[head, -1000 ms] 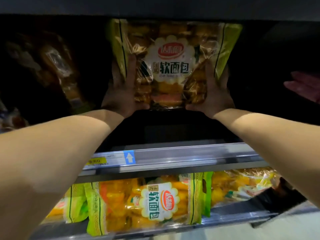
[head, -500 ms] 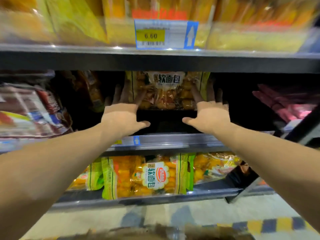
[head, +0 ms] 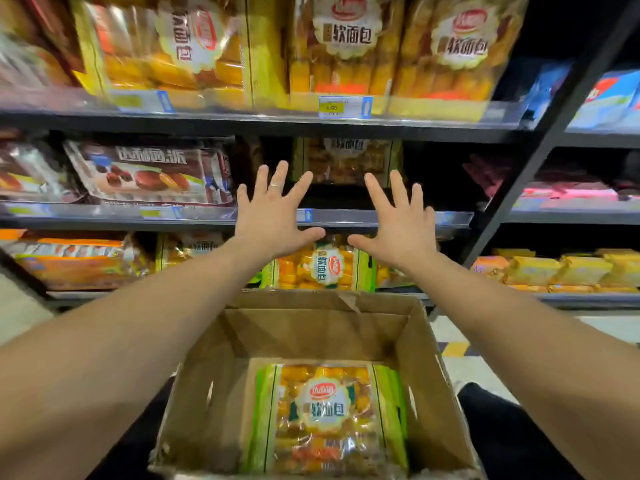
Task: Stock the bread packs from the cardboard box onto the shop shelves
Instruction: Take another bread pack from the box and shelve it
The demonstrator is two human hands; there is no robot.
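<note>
Fingers (head: 278, 176) of left hand (head: 273, 221) and right hand (head: 403, 230) are splayed wide, holding nothing, before the shelved bread pack (head: 346, 161).

Spread, empty left hand (head: 273, 220) and right hand (head: 400, 228) before the shelved bread pack (head: 346, 161), cardboard box (head: 427, 375) below.

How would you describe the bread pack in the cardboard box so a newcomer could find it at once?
Below the shop shelves stands an open cardboard box, nearest the camera. Inside it, face up, lies a clear bread pack with green edges and a white label. Similar packs sit on shelves; only this one is boxed.
</note>
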